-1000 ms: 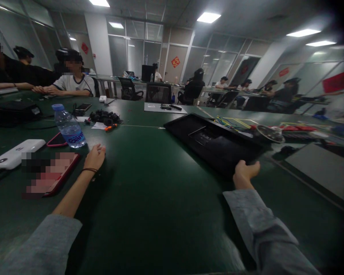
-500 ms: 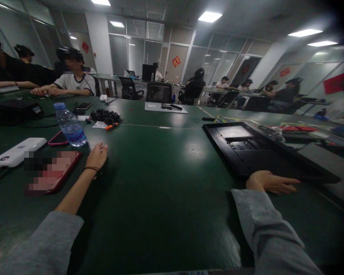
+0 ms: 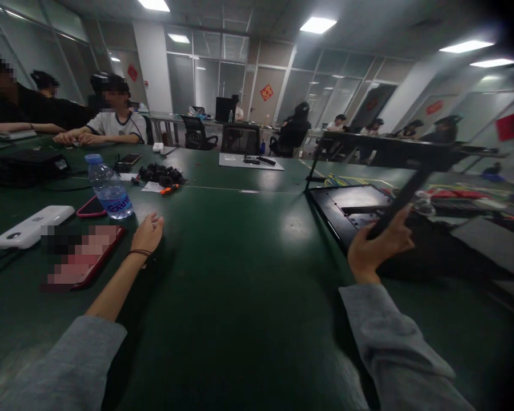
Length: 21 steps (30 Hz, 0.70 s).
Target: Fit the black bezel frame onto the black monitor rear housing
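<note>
My right hand [image 3: 374, 245] grips the near edge of a black flat panel [image 3: 394, 154] and holds it tilted up off the green table [image 3: 240, 268]. A black tray-like frame [image 3: 351, 208] lies on the table beneath it. My left hand [image 3: 148, 233] rests on the table with its fingers loosely apart, holding nothing. It lies beside a red phone [image 3: 83, 257] and near a water bottle [image 3: 108, 188].
A white power bank [image 3: 32, 226] and another phone [image 3: 91, 206] lie at the left. A pile of small black parts [image 3: 160, 174] sits further back. Coloured cables and tools [image 3: 449, 194] lie at the right. Other people sit at the far left and at rear tables.
My right hand went from lying flat beside the black frame to gripping a black panel and raising it on edge. My left hand stayed put.
</note>
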### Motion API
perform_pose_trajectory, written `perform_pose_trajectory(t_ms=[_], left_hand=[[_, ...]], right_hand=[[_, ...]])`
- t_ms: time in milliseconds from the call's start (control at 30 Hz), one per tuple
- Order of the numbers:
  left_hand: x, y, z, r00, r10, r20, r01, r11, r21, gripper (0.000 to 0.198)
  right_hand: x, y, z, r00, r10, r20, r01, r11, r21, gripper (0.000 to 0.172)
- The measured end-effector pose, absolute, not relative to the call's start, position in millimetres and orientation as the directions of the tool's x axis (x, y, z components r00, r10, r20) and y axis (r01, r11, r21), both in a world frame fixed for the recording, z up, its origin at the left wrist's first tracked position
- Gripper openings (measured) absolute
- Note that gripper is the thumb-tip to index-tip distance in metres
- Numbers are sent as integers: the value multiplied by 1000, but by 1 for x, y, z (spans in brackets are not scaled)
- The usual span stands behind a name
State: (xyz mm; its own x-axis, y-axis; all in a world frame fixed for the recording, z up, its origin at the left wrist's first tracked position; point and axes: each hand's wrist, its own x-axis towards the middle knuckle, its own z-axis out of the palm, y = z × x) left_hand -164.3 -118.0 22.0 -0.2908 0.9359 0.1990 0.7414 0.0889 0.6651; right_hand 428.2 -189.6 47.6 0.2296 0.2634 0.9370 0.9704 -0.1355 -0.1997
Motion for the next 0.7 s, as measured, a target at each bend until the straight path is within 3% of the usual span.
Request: perform_pose_trajectory(t_ms=[100,200,333,467,567,700], left_hand=[[-164,-119,24,-291,933,213,731,73,678,58],[-162,-119,26,-296,921,252,700,30,713,60],[-159,-118,26,-334,857,392,628,-108,771,72],[-155,-121,28,-370,813,450,582,-175,794,82],[-151,-126,34,-304,860,410,560,-187,807,70],[-148,-132,40,-248,883,398,577,-195,793,56]], right_hand=[[402,-184,47,48,316,948,998,-63,-30,61],[376,-184,51,-16,295,955,998,64,-3,63],[356,-187,58,153,269,951,949,228,-217,69],[356,-187,53,376,442,814,821,248,-514,68],[358,-184,45,425,542,725,782,184,-595,68],[360,-177,32,437,574,692,783,136,-607,69]])
